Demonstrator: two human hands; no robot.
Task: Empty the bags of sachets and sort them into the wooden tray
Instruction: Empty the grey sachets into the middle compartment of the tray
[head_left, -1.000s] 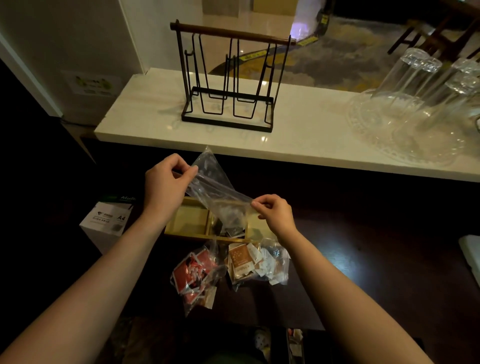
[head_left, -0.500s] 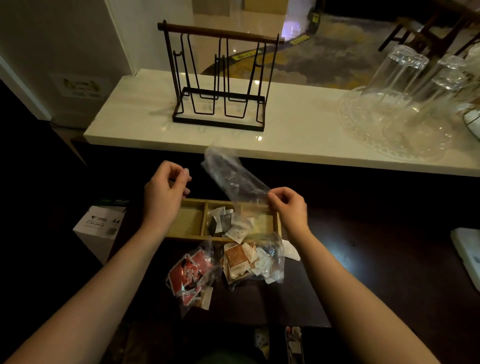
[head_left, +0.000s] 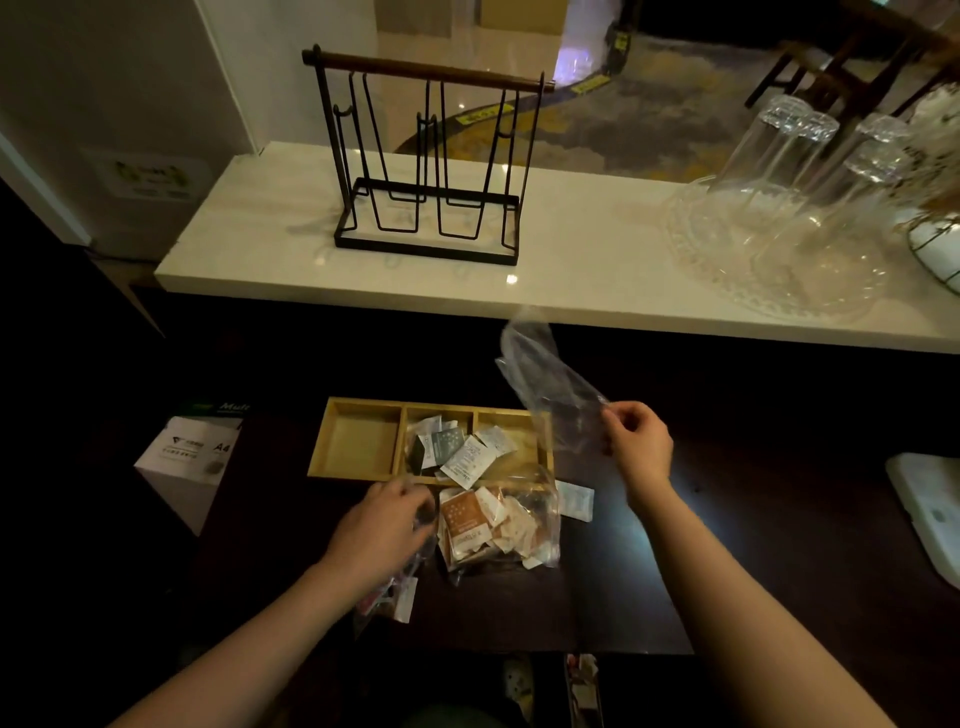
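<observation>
A wooden tray (head_left: 358, 441) with three compartments lies on the dark table. Several white and dark sachets (head_left: 457, 449) are heaped in its middle compartment and spill toward the right one; the left one holds nothing. My right hand (head_left: 636, 444) pinches an empty clear plastic bag (head_left: 545, 379) held up to the right of the tray. My left hand (head_left: 387, 527) is down over a bag of red sachets (head_left: 389, 597), mostly hiding it; its grip is unclear. A clear bag of brown and white sachets (head_left: 498, 525) lies in front of the tray. One loose white sachet (head_left: 576, 501) lies beside it.
A white counter (head_left: 571, 260) runs behind the table, bearing a black wire rack (head_left: 426, 171) and upturned glasses on a glass tray (head_left: 779, 244). A white A4 paper box (head_left: 189, 457) stands at the left. A white object (head_left: 930, 509) sits at the table's right edge.
My left hand let go of the clear bag and dropped onto the red-sachet bag. My right hand carried the empty bag to the right. The sachets now lie in the tray.
</observation>
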